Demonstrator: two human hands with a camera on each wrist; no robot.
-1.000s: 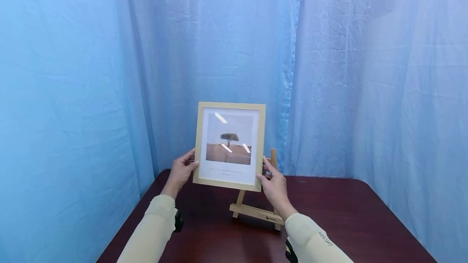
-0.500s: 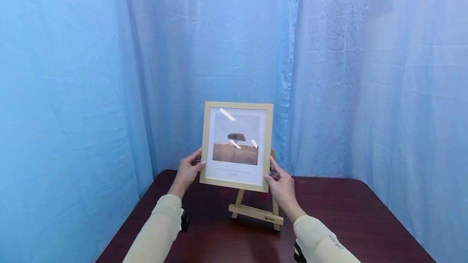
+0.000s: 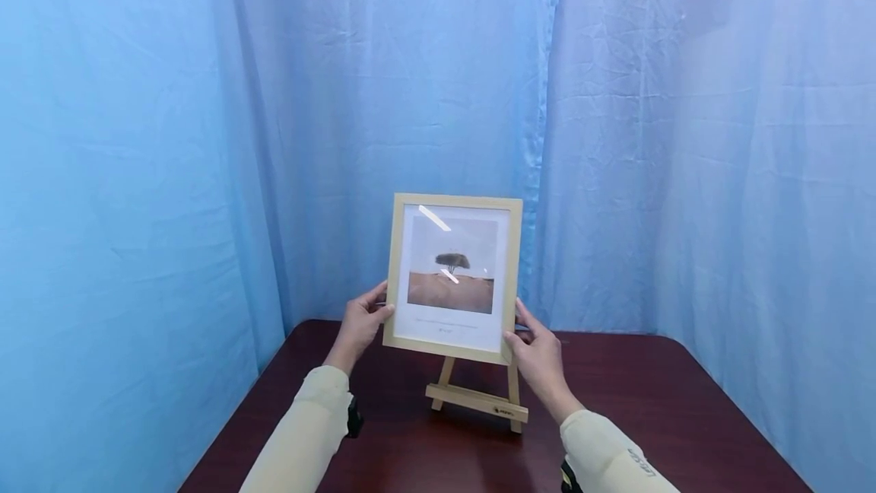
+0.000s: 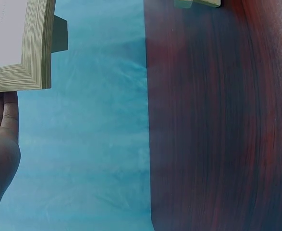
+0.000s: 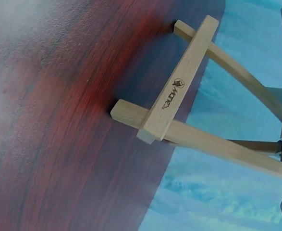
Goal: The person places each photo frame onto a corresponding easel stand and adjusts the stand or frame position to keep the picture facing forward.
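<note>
A pale wood picture frame (image 3: 452, 291) with a tree print under glass is held up in front of the small wooden easel (image 3: 477, 403). My left hand (image 3: 359, 326) grips its left side low down, thumb on the front. On the opposite side, my right hand (image 3: 541, 356) pinches the edge near the bottom corner. The frame's lower edge sits above the easel's ledge, and its bulk hides the easel's upper part. In the left wrist view, fingers go behind the frame's corner (image 4: 32, 77). The right wrist view shows the easel's ledge (image 5: 179, 82) bare, with dark lettering.
The easel stands on a dark red-brown wooden table (image 3: 616, 402), which has rounded far corners. Blue curtains (image 3: 424, 82) hang behind it and along both sides. Ceiling light streaks reflect in the glass.
Both hands have carried the picture frame rightward, bringing it more squarely over the easel, and slightly down in the last half second. The grip is the same and the easel stays in place.
</note>
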